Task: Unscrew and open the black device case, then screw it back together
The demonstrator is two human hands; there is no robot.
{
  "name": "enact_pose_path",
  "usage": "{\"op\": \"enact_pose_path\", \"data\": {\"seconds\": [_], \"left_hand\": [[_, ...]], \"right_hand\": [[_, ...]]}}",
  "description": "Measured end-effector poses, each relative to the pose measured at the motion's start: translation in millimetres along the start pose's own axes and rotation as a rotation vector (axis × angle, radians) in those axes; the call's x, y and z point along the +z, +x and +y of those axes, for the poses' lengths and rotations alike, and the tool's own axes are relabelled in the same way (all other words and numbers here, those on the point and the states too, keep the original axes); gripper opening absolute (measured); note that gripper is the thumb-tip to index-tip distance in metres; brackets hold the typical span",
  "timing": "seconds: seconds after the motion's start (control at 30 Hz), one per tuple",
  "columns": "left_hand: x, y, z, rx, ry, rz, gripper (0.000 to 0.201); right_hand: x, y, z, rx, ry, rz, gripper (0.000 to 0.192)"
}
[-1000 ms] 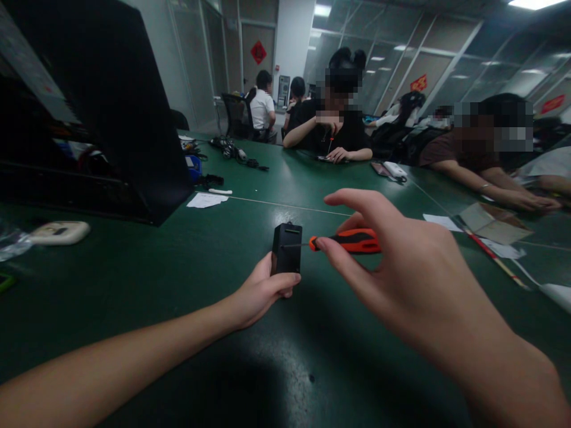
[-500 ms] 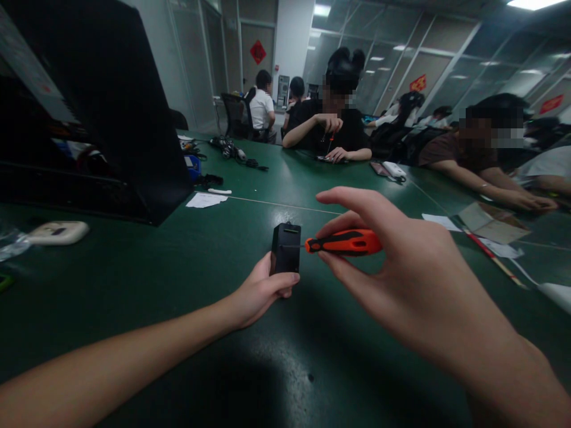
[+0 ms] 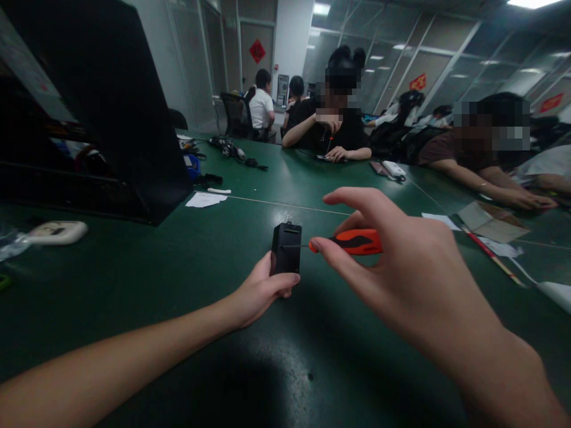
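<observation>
Bracing a small black box (image 3: 286, 255) upright on the green bench (image 3: 134, 279) with left hand (image 3: 261, 291) fingers closed around it, right hand (image 3: 401, 267) fingers pinching an orange screwdriver (image 3: 354, 241), tip meeting the box's side.

Small box (image 3: 286, 255): matte black, thin green strip on top edge. Screwdriver (image 3: 354, 241): orange handle with black grip inlay. Surface (image 3: 147, 279): dark green, glossy, pale seam line across. Paper sheet (image 3: 204, 200): white. Oval device (image 3: 57, 232) at left: cream. Big case (image 3: 111, 107) at left: black. Wall decorations (image 3: 257, 51): red.
</observation>
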State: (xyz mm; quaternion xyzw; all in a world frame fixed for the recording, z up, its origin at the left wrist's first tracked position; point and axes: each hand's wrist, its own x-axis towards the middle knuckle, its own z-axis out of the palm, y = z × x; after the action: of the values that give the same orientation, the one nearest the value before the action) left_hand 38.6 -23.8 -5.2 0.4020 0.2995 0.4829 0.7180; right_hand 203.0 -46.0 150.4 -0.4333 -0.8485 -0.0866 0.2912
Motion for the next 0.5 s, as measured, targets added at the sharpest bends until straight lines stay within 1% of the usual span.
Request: {"op": "enact_pose_path", "data": {"seconds": [0.23,0.37,0.5], "left_hand": [[-0.9,-0.5,-0.2,0.003,-0.003,-0.001,0.036],[-0.6,0.1,0.0,-0.007,-0.018,0.003,0.038],[-0.6,0.5,-0.2,-0.005,-0.02,0.002,0.039]], "right_hand": [[-2.1,-0.5,1.9,-0.03,0.08,-0.026,0.05],[-0.8,-0.5,1.7,-0.058,0.132,-0.039,0.048],[1.7,-1.4,2.0,-0.07,0.062,-0.016,0.045]]}}
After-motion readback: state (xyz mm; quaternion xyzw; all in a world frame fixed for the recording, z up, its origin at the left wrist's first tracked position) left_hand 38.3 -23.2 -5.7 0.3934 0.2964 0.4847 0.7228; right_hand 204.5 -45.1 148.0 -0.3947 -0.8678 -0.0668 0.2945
